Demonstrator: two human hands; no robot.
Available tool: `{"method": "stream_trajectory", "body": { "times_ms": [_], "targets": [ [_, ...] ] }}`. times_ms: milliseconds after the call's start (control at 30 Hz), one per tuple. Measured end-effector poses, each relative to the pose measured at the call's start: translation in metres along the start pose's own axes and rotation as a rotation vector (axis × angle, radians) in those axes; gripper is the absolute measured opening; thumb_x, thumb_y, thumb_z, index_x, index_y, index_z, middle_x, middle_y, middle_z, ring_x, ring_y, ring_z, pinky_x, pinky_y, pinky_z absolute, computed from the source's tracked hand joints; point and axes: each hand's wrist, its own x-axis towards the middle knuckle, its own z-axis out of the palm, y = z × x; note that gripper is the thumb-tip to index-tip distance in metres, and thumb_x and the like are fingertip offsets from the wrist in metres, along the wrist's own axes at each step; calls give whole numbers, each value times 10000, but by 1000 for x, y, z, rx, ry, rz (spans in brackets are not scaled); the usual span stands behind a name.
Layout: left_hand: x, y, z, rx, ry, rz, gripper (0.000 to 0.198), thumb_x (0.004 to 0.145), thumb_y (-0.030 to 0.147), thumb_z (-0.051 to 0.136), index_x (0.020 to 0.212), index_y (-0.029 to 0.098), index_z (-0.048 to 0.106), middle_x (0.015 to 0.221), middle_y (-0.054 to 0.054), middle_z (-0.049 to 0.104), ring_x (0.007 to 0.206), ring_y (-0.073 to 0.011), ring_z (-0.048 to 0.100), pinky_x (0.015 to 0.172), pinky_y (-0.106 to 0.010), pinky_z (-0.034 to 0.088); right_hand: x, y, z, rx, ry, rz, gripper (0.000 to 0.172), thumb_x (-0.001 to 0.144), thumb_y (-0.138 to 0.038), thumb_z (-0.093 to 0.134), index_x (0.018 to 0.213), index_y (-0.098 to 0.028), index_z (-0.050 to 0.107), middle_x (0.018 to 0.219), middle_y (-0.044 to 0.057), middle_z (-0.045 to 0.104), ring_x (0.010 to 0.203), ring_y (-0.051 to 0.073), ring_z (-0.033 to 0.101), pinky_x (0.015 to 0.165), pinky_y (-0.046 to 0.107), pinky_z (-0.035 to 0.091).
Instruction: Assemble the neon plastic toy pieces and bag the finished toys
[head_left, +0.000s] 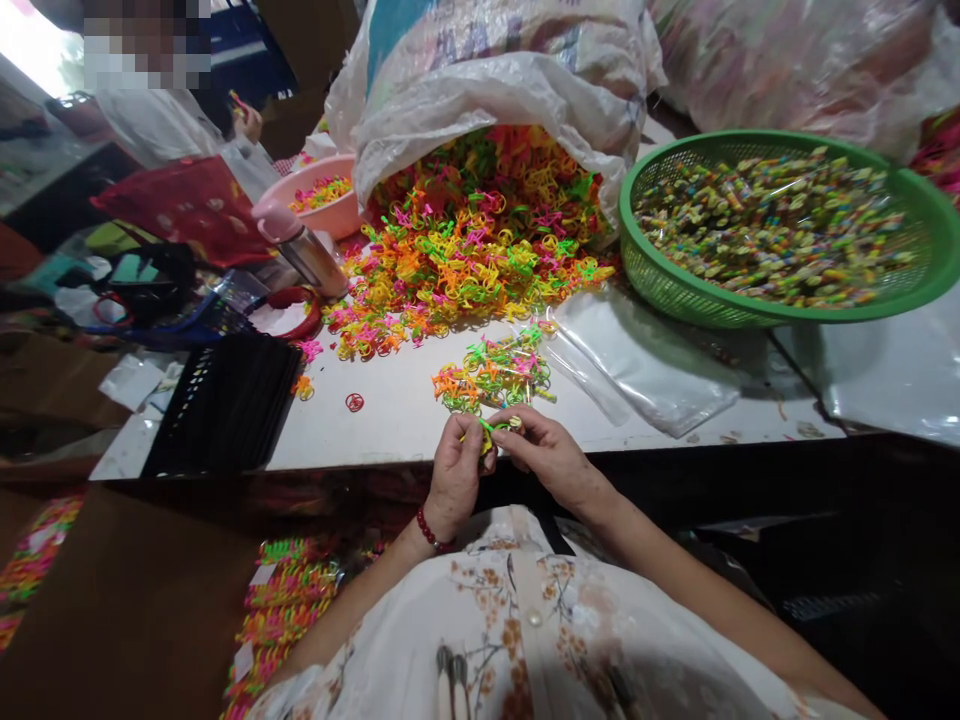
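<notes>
At the table's front edge, my left hand (456, 468) is closed around small green and yellow plastic pieces (486, 432). Beside it, my right hand (551, 455) pinches at the same spot, with a small light-coloured bit (514, 424) showing at its fingertips. The exact shape of what they hold is partly hidden by the fingers. Just beyond my hands lies a small cluster of pink, orange, green and yellow plastic pieces (499, 370). Behind that, a large heap of similar pieces (480, 260) spills from a white woven sack (517, 90).
A green basket (780, 312) of small wrapped items stands right, beside flat clear bags (652, 370). Leftward are a bottle (309, 258), a pink basin (346, 205), a black ridged stack (225, 400) and a red ring piece (354, 402). Another person (161, 125) sits back left.
</notes>
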Motion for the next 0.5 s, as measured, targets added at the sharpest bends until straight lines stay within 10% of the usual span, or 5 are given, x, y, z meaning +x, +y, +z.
{"method": "stream_trajectory", "body": {
  "times_ms": [500],
  "targets": [
    [-2,-9,-4,263,121,168,367,926,473,520,709,187,443,582,57,427,495,-61,393,490,-193,340,4,3,10,285,-22,252,316,708,-431,748,815,-170,605,530,-93,411,413,36,241,396,204,153]
  ]
}}
